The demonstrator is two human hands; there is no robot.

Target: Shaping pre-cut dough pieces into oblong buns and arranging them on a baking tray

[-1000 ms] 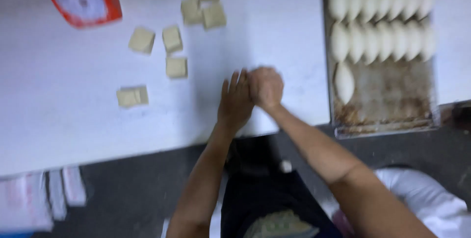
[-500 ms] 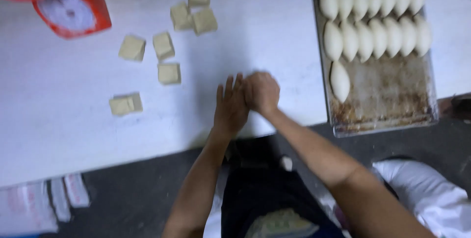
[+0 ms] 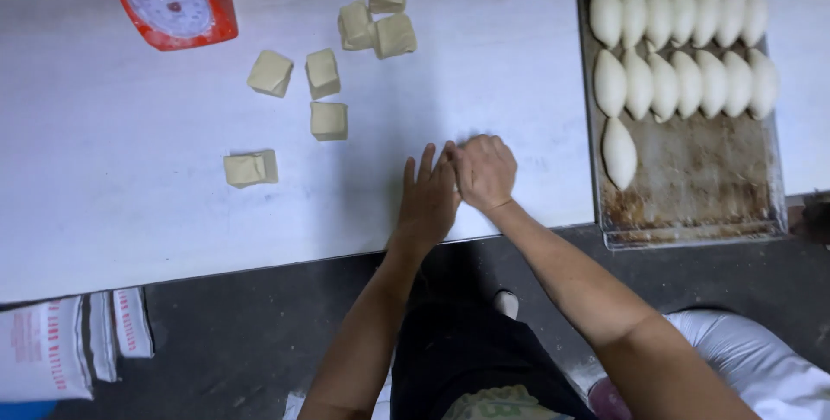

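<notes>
My right hand [image 3: 486,171] is curled knuckles-up on the white table [image 3: 130,212] near its front edge. Whatever lies under it is hidden. My left hand [image 3: 428,199] lies beside it with fingers stretched out, their tips touching the right hand's side. Several square-cut pieces of pale dough [image 3: 328,120] lie loose on the table to the far left of my hands, the nearest one [image 3: 251,168] about a hand's length away. At the right stands a worn metal baking tray [image 3: 692,204] with two rows of shaped oval dough loaves [image 3: 664,83] and one single loaf [image 3: 619,153] below them.
A red dial kitchen scale [image 3: 177,0] stands at the table's far left corner. Below the table edge are a dark floor, white printed sacks [image 3: 43,346] at the lower left, and a white rounded object [image 3: 761,368] at the lower right.
Both hands stay pressed together at the same spot on the table. The view has shifted slightly; the dough pieces and the tray have not moved.
</notes>
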